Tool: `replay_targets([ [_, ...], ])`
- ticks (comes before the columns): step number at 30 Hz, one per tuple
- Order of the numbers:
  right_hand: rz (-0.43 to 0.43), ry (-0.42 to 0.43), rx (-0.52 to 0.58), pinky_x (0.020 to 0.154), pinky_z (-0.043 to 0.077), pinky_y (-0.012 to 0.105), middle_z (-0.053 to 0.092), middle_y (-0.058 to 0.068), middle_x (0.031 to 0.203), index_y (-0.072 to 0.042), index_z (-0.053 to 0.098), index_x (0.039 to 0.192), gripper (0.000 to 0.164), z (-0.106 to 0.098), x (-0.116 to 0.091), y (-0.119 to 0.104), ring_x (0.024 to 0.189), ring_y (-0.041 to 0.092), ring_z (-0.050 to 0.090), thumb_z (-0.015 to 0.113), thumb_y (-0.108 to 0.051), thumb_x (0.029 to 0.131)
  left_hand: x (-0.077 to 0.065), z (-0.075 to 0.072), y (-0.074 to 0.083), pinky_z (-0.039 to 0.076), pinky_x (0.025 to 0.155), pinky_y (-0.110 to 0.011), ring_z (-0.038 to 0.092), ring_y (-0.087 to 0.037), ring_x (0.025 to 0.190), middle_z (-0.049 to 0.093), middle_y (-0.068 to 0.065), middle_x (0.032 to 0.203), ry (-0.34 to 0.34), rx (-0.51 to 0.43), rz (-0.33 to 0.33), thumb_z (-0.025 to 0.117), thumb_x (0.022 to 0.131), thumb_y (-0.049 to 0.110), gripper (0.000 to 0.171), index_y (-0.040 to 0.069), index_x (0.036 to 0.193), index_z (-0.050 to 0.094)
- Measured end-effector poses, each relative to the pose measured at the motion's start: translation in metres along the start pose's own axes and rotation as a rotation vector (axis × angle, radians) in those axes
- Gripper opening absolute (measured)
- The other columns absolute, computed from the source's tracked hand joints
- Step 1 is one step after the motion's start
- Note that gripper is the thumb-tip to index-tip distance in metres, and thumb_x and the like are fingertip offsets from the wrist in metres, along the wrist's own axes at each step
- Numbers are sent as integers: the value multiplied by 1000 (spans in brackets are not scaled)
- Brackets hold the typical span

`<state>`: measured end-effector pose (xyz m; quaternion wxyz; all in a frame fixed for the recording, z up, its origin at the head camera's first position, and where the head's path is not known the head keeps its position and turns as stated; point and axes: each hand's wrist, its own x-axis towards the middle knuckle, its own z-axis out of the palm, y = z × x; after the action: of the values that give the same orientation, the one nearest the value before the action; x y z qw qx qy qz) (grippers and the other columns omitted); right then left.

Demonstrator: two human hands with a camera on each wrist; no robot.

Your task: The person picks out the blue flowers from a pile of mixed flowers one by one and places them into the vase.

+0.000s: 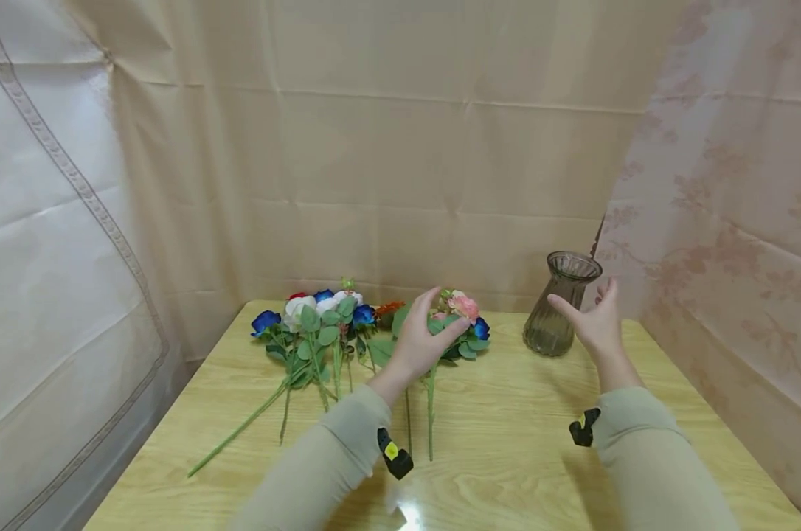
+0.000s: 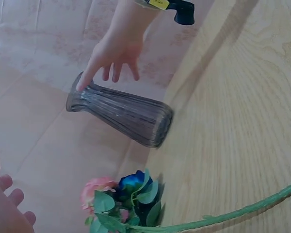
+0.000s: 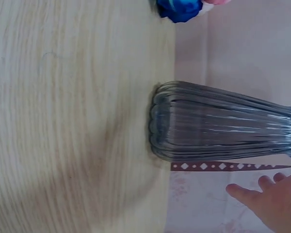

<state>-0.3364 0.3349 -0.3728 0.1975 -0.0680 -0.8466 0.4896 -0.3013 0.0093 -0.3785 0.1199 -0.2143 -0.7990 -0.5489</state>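
A smoky-grey ribbed glass vase (image 1: 553,317) with a flared rim stands upright at the table's right back. My right hand (image 1: 596,324) is held up just beside it, fingers and thumb spread and nothing in them. In the right wrist view a gap shows between the vase (image 3: 223,126) and the fingers (image 3: 245,194). Over the smaller flower bunch, my left hand (image 1: 422,339) is raised with its thumb apart from the fingers, holding nothing. Behind it lie a pink flower (image 1: 463,307) and a blue rose (image 1: 482,329); the left hand hides part of this bunch.
A larger bunch of artificial flowers lies left of centre, with white blooms (image 1: 299,311), a blue rose (image 1: 265,322) and an orange sprig (image 1: 390,308). One long green stem (image 1: 237,431) points toward the table's front left. Curtains (image 1: 440,162) hang behind the wooden table (image 1: 507,442).
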Motion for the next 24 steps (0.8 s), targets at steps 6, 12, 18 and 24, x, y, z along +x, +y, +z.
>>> replay_targets([
  [6, 5, 15, -82, 105, 20, 60, 4, 23, 153, -12, -14, 149, 122, 6, 4, 12, 136, 47, 13, 70, -58, 75, 2, 11, -2, 43, 92, -44, 46, -13, 118, 29, 9, 148, 4, 6, -78, 62, 80, 63, 81, 32, 147, 28],
  [12, 12, 1, -99, 106, 19, 59, 8, 27, 152, -7, -10, 150, 120, 16, 7, 18, 136, 47, 14, 71, -56, 75, 2, 17, -7, 42, 93, -44, 43, -12, 121, 33, 5, 146, -8, -9, -140, 67, 78, 59, 82, 31, 146, 31],
  [18, 26, -16, -108, 105, 20, 60, 8, 25, 153, -7, -7, 150, 118, 22, 7, 22, 137, 45, 13, 68, -60, 76, 3, 26, -11, 43, 94, -36, 41, -17, 126, 33, 5, 146, -20, 35, -146, 69, 77, 58, 82, 31, 145, 33],
  [24, 25, -39, -135, 103, 25, 59, 13, 25, 152, -7, -2, 151, 110, 27, 11, 21, 134, 47, 20, 68, -54, 80, 5, 31, -13, 47, 87, -30, 42, -23, 126, 34, 0, 145, -17, 11, -142, 71, 77, 54, 81, 27, 144, 34],
])
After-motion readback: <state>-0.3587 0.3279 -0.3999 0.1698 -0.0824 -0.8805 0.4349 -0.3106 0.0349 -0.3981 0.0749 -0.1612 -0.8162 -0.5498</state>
